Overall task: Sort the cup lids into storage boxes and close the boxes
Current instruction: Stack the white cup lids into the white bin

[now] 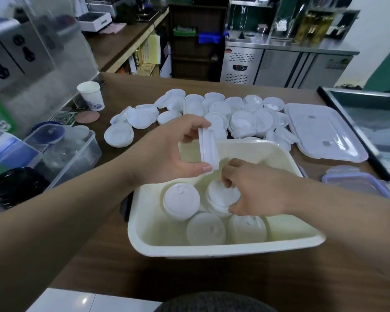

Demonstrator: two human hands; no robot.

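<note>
My left hand (173, 149) pinches a few nested lids (208, 149) on edge, thumb on the near rim and fingers on the far rim, just above the far-left part of the box (212, 252). My right hand (254, 190) is down inside the box, thumb and curled fingers round the rim of a stack (218, 199).

I judge them thin, light plastic: springy, a little slick, easy to dent across the dome. So I hold them by the rim, from both sides, to keep nested ones together.

I count four stacks in the box, one of them under my right hand. My left holds two or three; blur hides which. Beyond the box lies a pile (234, 113) of well over twenty. One clear cover (324, 131) lies beyond the box, to its right.
</note>
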